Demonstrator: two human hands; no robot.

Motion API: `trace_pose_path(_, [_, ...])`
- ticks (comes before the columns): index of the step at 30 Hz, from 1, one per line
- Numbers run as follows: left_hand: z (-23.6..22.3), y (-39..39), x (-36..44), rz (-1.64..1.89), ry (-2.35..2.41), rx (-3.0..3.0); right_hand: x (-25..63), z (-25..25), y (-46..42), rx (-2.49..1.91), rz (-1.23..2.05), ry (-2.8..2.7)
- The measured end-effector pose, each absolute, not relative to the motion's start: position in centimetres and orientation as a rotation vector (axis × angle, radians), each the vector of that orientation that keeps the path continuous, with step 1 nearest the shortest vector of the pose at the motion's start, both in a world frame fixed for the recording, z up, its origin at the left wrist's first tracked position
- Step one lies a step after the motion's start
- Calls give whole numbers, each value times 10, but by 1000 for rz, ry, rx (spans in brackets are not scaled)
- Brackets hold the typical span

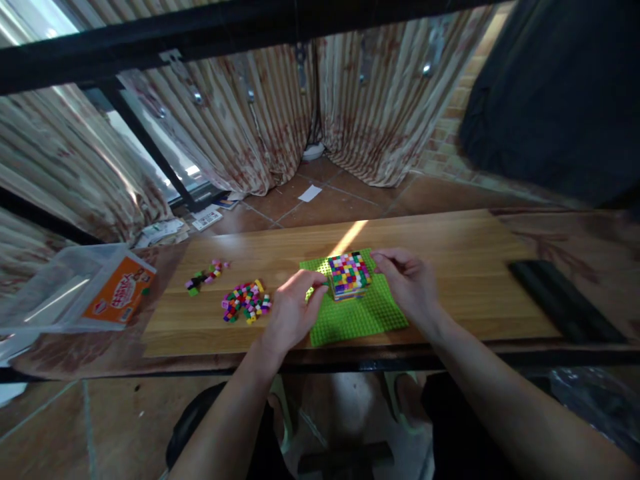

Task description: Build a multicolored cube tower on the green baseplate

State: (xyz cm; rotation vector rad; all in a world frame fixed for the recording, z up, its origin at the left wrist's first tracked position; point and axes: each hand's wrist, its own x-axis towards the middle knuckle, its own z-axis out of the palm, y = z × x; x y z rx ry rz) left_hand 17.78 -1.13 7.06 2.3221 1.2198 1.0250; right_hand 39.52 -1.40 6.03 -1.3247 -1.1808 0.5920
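A green studded baseplate (357, 325) lies on the wooden board, and a block built of many small coloured toy bricks (349, 273) stands on its far part. My left hand (296, 303) is at the left side of this block, thumb and finger pinched on what looks like a small green toy brick (325, 283). On the other side, my right hand (411, 283) has its thumb and forefinger closed together near the block's right edge. Whatever is between those right fingertips is too small to make out.
Loose toy bricks lie in a larger pile (246, 301) and a smaller one (205, 277) on the wooden board (460, 267). Left of the board stands a clear plastic box (65, 287) with an orange label. A dark flat object (563, 300) lies at the right end.
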Motion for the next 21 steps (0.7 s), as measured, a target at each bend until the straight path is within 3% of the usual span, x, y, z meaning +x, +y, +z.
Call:
trace_pose_path(12, [69,-7,209,1084,1102,2542,398,53,-12,-1305,629,-1185])
trace_pose_path(21, [65,-10,213,1152,1199,2356,398,57,-13,-1313,617,-1195])
